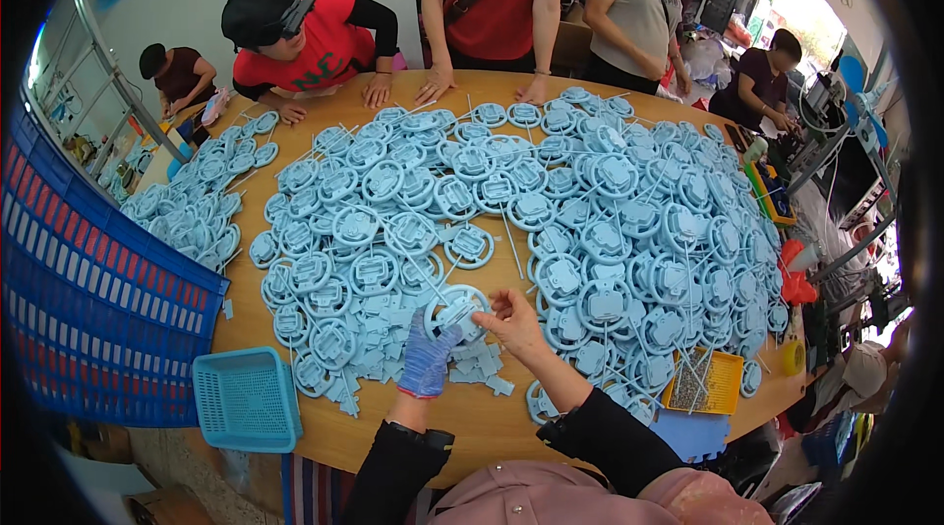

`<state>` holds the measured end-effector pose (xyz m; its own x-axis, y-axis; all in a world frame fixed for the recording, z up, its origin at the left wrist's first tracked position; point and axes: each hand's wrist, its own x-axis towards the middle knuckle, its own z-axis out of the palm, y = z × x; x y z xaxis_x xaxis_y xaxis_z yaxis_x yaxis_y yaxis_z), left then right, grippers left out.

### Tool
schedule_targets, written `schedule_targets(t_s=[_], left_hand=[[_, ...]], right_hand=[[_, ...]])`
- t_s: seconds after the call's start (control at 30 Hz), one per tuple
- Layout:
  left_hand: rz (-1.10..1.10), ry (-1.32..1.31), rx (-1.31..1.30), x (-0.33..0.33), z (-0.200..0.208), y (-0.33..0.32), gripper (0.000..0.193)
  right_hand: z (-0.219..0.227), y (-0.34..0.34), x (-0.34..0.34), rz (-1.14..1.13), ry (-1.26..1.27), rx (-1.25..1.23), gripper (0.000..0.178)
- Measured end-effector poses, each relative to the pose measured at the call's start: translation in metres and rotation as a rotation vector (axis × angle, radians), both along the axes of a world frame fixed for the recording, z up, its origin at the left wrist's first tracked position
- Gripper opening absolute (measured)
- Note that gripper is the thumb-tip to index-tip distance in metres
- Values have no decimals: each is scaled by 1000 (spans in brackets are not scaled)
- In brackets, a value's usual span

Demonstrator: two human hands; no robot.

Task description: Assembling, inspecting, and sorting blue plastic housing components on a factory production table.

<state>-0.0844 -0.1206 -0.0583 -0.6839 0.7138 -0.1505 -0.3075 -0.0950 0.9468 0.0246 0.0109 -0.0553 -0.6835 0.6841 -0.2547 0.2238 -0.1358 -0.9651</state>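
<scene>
At the counter [364, 438], we seemingly assemble a blue ring [458, 311].
Left hand [427, 356] grips it; right hand [516, 326]: hold unclear; next likely needs steadying.

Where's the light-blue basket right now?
In the head view, the light-blue basket is at the near-left edge of the wooden table, just right of the blue crate.

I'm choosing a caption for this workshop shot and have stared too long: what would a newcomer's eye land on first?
Most likely the mass of light-blue round parts heaped across the wooden table. Next, at the lower middle, the gloved left hand holding one round piece, with the bare right hand at its edge. The big blue slatted crate at the left also stands out.
</scene>
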Motion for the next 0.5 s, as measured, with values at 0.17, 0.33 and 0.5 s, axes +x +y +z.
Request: schedule_targets(t_s=[0.17, 0.33, 0.5], left_hand=[[-220, 194, -32, -3, 20, 12, 56], [-134, 151, -190, 8, -22, 38, 63], [-405, 407, -397, -23, -36, 93, 64]], right_hand=[[-10, 7, 8, 84, 108, -338, 40], [-26, 13, 18, -106, 58, -321, 39], [-30, 64, 60, -598, 429, -229, 41]])
